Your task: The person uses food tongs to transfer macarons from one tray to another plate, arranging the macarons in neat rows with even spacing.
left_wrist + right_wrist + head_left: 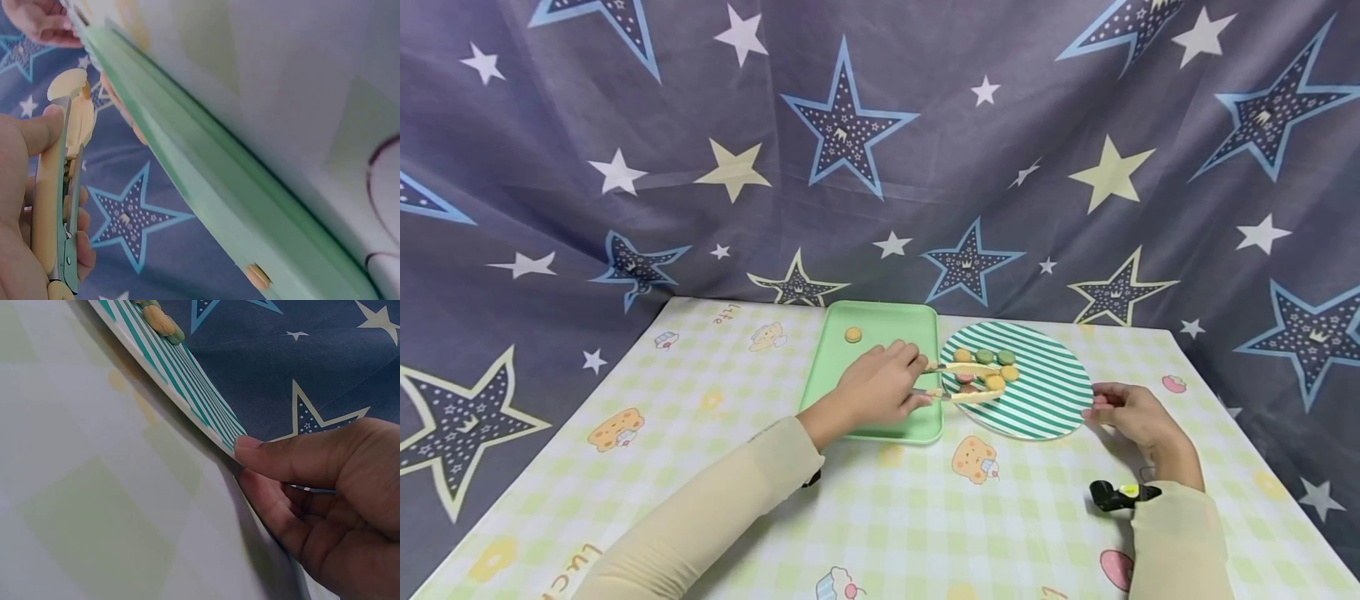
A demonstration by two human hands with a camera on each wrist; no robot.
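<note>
My left hand point(883, 382) grips a pair of cream-and-metal tongs point(53, 206), its thumb along one arm. The tongs reach from above the green tray point(880, 314) to the left part of a round green-and-white striped plate point(1045, 392). A yellow macaron point(995, 382) shows between the tong tips; whether they squeeze it I cannot tell. Several green, yellow, pink and brown macarons lie grouped there, partly hidden by the tongs. At the plate's right edge, my right hand point(312, 494) pinches the rim between thumb and fingers. One orange macaron point(853, 334) sits on the tray's far left.
A checked cloth with cartoon prints covers the table point(700, 475). Behind the table's far edge hangs a dark curtain point(880, 225) with stars. The tray and plate stand side by side, close together. A black wrist strap piece point(1112, 495) shows by the right sleeve.
</note>
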